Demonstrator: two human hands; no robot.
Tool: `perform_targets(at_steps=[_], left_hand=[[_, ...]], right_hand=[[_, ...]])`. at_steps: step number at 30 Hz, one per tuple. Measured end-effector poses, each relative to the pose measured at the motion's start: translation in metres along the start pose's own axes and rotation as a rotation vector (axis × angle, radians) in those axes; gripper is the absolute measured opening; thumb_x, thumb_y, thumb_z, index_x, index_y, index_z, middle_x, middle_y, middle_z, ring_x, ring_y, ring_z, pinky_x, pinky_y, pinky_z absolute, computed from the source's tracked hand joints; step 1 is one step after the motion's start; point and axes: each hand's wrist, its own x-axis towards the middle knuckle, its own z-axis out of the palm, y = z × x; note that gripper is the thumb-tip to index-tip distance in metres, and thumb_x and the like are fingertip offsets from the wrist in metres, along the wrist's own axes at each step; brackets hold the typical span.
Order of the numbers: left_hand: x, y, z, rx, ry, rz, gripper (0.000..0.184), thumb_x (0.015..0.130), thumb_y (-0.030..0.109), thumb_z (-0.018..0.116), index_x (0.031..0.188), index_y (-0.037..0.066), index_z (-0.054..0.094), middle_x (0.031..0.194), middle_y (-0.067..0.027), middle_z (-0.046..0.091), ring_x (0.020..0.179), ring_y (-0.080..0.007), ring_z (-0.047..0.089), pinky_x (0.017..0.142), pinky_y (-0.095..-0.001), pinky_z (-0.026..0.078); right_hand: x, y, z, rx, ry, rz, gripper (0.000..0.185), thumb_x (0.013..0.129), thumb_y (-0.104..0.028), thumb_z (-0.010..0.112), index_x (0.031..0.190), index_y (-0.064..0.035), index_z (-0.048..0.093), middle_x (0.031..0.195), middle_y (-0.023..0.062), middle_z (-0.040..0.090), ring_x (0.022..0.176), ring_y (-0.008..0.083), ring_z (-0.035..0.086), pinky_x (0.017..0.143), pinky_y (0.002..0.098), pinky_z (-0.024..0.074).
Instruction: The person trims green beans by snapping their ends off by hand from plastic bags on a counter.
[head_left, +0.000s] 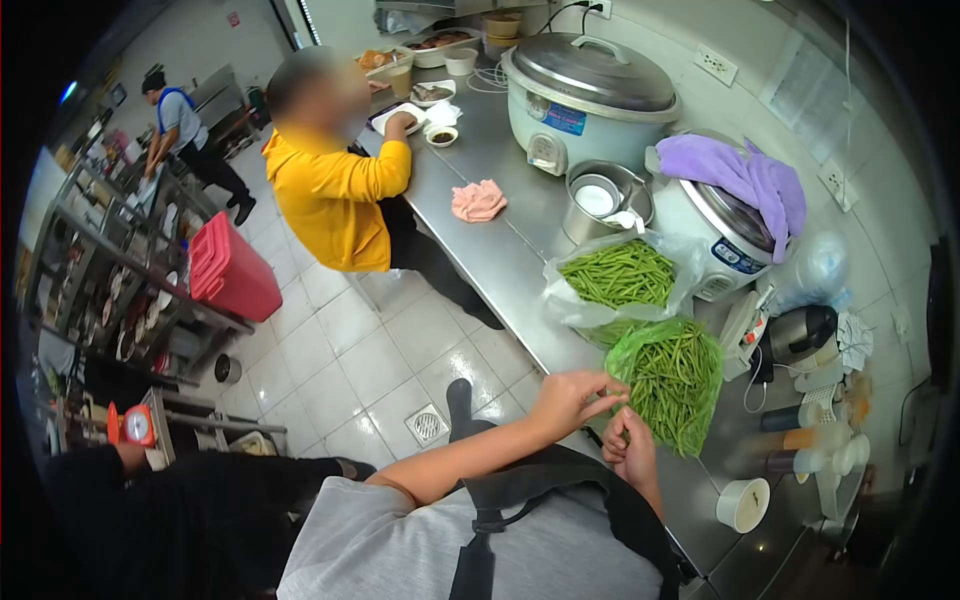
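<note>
My left hand point(577, 402) reaches in from the left, its thumb and fingers pinched together at the near edge of the green bag. Just below it, my right hand point(631, 452) is closed, with its thumb tip close to the left fingertips. Whatever is between the fingers is too small to make out. Beside both hands, a green plastic bag point(713, 362) lies open with many green beans point(668, 385) in it. Behind it, a clear plastic bag point(690, 262) holds more green beans point(622, 275).
A white bowl point(743, 505) with small bits inside stands right. Beyond the bags are a metal pot point(640, 195), a large rice cooker point(590, 110), a second cooker under a purple towel point(745, 180) and a pink cloth point(479, 201). A person in yellow point(335, 190) sits at the counter.
</note>
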Motion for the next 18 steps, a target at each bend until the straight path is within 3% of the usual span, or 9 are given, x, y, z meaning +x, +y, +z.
perform_targets(at_steps=[2,3,5,8,11,14,18], left_hand=[[0.013,-0.001,-0.019,0.103,0.072,0.171,0.015,0.079,0.024,0.07,0.086,0.012,0.066,0.081,-0.0032,0.066,0.073,-0.0223,0.062,0.062,-0.0313,0.049],[0.037,-0.012,-0.025,0.009,0.087,0.166,0.014,0.079,0.023,0.07,0.086,0.012,0.066,0.08,-0.0029,0.066,0.073,-0.0227,0.062,0.062,-0.0318,0.049],[0.061,-0.029,-0.067,0.069,0.017,0.224,0.012,0.078,0.021,0.071,0.085,0.011,0.066,0.079,-0.0022,0.065,0.072,-0.0235,0.061,0.062,-0.0328,0.049],[0.094,-0.058,-0.098,0.008,-0.071,0.304,0.02,0.08,0.03,0.068,0.086,0.011,0.063,0.075,-0.0035,0.063,0.073,-0.0225,0.061,0.061,-0.0338,0.048],[0.119,-0.064,-0.11,-0.207,-0.201,0.325,0.024,0.081,0.032,0.068,0.088,0.01,0.062,0.076,-0.0045,0.063,0.07,-0.0224,0.062,0.06,-0.034,0.048],[0.133,-0.065,-0.118,-0.353,-0.385,0.213,0.024,0.082,0.032,0.067,0.091,0.01,0.065,0.079,-0.0046,0.064,0.07,-0.0211,0.062,0.06,-0.033,0.049],[0.141,-0.085,-0.123,-0.39,-0.373,0.18,0.027,0.084,0.033,0.065,0.098,0.011,0.065,0.077,-0.0063,0.064,0.065,-0.0214,0.062,0.058,-0.033,0.049]], right_hand=[[0.001,0.004,0.008,0.103,0.004,-0.112,0.033,0.096,-0.029,0.042,0.069,-0.011,0.039,0.058,-0.0025,0.033,0.046,0.0059,0.027,0.04,0.0209,0.0209],[0.01,-0.024,0.016,0.049,0.09,-0.112,0.032,0.096,-0.029,0.042,0.068,-0.0114,0.038,0.058,-0.0027,0.033,0.047,0.0057,0.026,0.04,0.0207,0.0207],[0.033,-0.024,0.043,0.158,0.103,-0.185,0.032,0.095,-0.027,0.043,0.067,-0.0123,0.038,0.058,-0.0032,0.032,0.047,0.0052,0.026,0.04,0.0204,0.0201],[0.059,-0.028,0.062,0.228,0.231,-0.323,0.026,0.093,-0.025,0.045,0.071,-0.0127,0.04,0.058,-0.0035,0.032,0.047,0.0048,0.025,0.04,0.0202,0.0199],[0.075,-0.043,0.081,0.251,0.398,-0.378,0.016,0.089,-0.019,0.044,0.075,-0.0118,0.041,0.059,-0.0034,0.032,0.047,0.0046,0.025,0.04,0.0203,0.0199],[0.083,-0.045,0.096,0.162,0.396,-0.412,0.007,0.085,-0.015,0.043,0.079,-0.0107,0.042,0.061,-0.0034,0.033,0.047,0.0048,0.025,0.04,0.0198,0.02],[0.106,-0.039,0.114,0.094,0.318,-0.294,0.008,0.087,-0.011,0.039,0.079,-0.0112,0.041,0.058,-0.0034,0.033,0.045,0.0051,0.024,0.038,0.0198,0.0189]])
